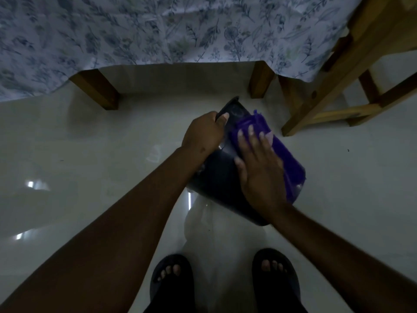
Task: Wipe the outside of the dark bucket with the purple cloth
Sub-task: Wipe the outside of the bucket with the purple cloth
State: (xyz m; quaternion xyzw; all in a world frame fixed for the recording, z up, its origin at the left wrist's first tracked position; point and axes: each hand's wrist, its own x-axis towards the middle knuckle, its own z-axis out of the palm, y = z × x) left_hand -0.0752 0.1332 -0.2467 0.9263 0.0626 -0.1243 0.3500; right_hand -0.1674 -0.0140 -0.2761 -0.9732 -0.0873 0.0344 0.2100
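Two dark open-toed sandals, with bare toes showing, are seen at the bottom edge on the pale glossy tiled floor, and two bare forearms are stretched forward from them. Ahead of the feet, a dark plastic bucket is tipped on its side on the floor, with its open mouth turned away toward the far end and its base nearer the feet. Its rim is clasped by the left hand; the grip is closed around the edge, with the thumb laid over the lip. A purple fringed cloth is draped over the upper right side of the bucket's outer wall. It is pressed flat against the bucket by the right hand: the grip is spread, the fingers extended and slightly apart on top of the cloth, with the palm lying partly on the bare dark wall. Part of the cloth is left uncovered to the right of the hand and beyond the fingertips. Beyond the bucket, two brown wooden legs are visible beneath a white bedsheet printed with blue-grey leaves, which hangs across the top. At the upper right, a light wooden frame with crossbars is set on the floor, near the bucket but apart from it.
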